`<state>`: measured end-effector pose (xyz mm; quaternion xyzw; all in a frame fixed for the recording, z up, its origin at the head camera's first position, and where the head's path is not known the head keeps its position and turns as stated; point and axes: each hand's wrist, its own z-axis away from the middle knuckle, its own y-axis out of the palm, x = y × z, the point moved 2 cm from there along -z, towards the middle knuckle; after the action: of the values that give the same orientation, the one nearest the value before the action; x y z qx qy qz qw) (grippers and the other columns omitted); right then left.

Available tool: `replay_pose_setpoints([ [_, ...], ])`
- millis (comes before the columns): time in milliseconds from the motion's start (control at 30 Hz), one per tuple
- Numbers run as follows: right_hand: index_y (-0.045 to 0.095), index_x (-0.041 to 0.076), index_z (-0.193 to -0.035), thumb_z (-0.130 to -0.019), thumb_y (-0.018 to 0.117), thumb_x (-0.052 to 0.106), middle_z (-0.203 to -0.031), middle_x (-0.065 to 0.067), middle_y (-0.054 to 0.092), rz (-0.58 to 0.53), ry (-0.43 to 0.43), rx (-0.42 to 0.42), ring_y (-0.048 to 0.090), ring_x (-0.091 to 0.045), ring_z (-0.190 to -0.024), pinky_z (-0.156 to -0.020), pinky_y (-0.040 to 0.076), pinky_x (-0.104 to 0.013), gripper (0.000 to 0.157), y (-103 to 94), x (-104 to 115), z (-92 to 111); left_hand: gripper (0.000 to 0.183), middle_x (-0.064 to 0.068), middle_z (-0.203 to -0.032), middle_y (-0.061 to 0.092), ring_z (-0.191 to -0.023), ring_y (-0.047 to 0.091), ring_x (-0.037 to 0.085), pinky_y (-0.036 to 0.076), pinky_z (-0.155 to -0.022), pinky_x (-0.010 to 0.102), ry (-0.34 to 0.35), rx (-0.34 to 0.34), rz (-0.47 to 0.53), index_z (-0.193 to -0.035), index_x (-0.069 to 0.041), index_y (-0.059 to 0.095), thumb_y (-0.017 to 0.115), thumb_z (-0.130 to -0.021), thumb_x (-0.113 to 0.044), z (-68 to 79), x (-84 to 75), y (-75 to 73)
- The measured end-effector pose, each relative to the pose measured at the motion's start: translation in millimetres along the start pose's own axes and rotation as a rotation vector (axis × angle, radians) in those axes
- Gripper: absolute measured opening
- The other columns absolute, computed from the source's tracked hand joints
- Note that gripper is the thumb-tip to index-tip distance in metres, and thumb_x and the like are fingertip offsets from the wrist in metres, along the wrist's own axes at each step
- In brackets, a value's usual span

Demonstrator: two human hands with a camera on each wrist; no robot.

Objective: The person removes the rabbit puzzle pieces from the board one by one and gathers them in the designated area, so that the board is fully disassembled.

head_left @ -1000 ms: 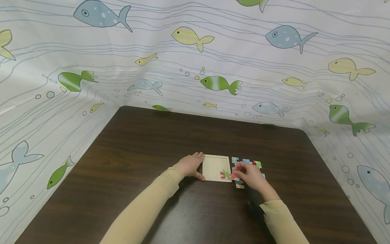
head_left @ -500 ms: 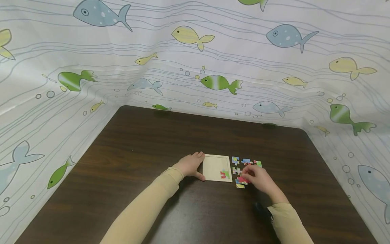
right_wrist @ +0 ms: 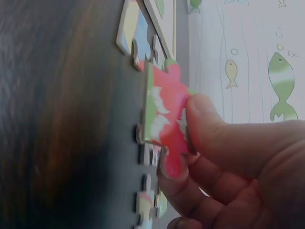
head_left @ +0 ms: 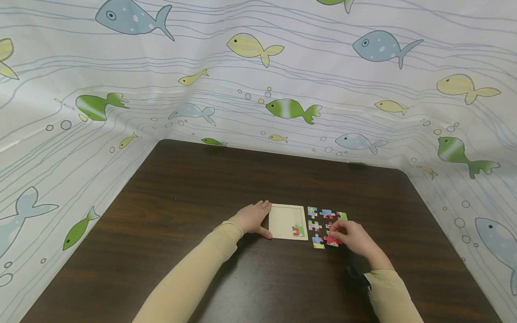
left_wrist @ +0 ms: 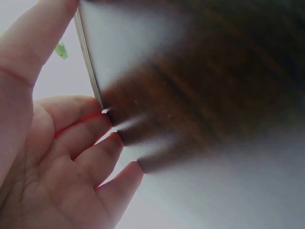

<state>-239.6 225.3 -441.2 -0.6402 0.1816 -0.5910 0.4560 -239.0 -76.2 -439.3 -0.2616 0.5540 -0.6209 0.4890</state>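
Note:
A red jigsaw piece (right_wrist: pixel 169 105) with white and green markings is pinched between the thumb and fingers of my right hand (head_left: pixel 355 235), tilted off the table in the right wrist view. My left hand (head_left: pixel 252 219) rests at the left side of a shallow wooden puzzle tray (head_left: pixel 279 220). Its thumb and fingers are spread and touch the tray's edge in the left wrist view. One red and green jigsaw piece (head_left: pixel 298 230) lies in the tray's near right corner. Right of the tray, several loose pieces lie in rough rows, some partly hidden by my right hand.
Near the tray are a blue and yellow piece (head_left: pixel 318 242), a pale piece (head_left: pixel 314 226) and a blue piece (head_left: pixel 312 211). The dark wooden table (head_left: pixel 210 179) meets a white fish-printed curtain (head_left: pixel 242 89) at the back and sides.
My right hand has moved right, away from the tray to the loose pieces, carrying the red jigsaw piece. The red and green piece stays in the tray's corner. My left hand has not moved.

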Motion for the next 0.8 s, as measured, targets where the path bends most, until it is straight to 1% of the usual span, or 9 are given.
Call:
replay_pose_setpoints([
  [100, 0.064, 0.007, -0.088, -0.087, 0.068, 0.012, -0.075, 0.0, 0.058, -0.003, -0.012, 0.028, 0.051, -0.015, -0.068, -0.061, 0.046, -0.028, 0.006, -2.8, -2.2, 2.8, 0.1, 0.012, -0.155, 0.024, -0.144, 0.022, 0.026, 0.027, -0.114, 0.039, -0.002, 0.001, 0.0, -0.149, -0.002, 0.027, 0.071, -0.076, -0.054, -0.2, 0.3, 0.0],
  [233, 0.063, 0.007, -0.086, -0.087, 0.068, 0.012, -0.074, 0.0, 0.057, -0.017, 0.002, 0.076, 0.051, -0.016, -0.067, -0.062, 0.047, -0.029, 0.007, -4.1, -4.2, 5.5, 0.1, 0.012, -0.155, 0.026, -0.144, 0.023, 0.026, 0.027, -0.114, 0.04, -0.006, -0.003, 0.004, -0.148, -0.002, 0.029, 0.072, -0.075, -0.055, 0.7, -0.5, -1.3],
  [333, 0.063, 0.008, -0.084, -0.086, 0.068, 0.013, -0.073, 0.0, 0.056, -0.01, 0.005, 0.088, 0.051, -0.015, -0.067, -0.061, 0.046, -0.028, 0.008, -2.1, -6.0, 6.3, 0.1, 0.013, -0.155, 0.026, -0.143, 0.023, 0.026, 0.027, -0.114, 0.04, -0.004, -0.003, 0.006, -0.148, -0.001, 0.029, 0.072, -0.075, -0.055, 0.4, -0.8, -1.3],
  [600, 0.063, 0.01, -0.079, -0.085, 0.07, 0.011, -0.071, 0.001, 0.053, 0.064, 0.019, 0.039, 0.048, -0.014, -0.064, -0.058, 0.043, -0.029, 0.009, 3.4, -8.7, 3.4, 0.101, 0.013, -0.155, 0.026, -0.143, 0.023, 0.026, 0.027, -0.114, 0.04, 0.0, -0.007, 0.002, -0.148, -0.001, 0.029, 0.072, -0.075, -0.054, -0.3, -0.2, -0.9],
  [800, 0.064, 0.011, -0.076, -0.083, 0.071, 0.009, -0.068, 0.001, 0.051, 0.091, 0.021, 0.017, 0.047, -0.015, -0.062, -0.057, 0.041, -0.029, 0.011, 4.5, -8.5, 2.3, 0.101, 0.013, -0.155, 0.026, -0.143, 0.024, 0.026, 0.027, -0.114, 0.039, 0.0, -0.009, -0.005, -0.148, -0.001, 0.029, 0.072, -0.074, -0.055, -1.3, 0.5, -0.2],
])
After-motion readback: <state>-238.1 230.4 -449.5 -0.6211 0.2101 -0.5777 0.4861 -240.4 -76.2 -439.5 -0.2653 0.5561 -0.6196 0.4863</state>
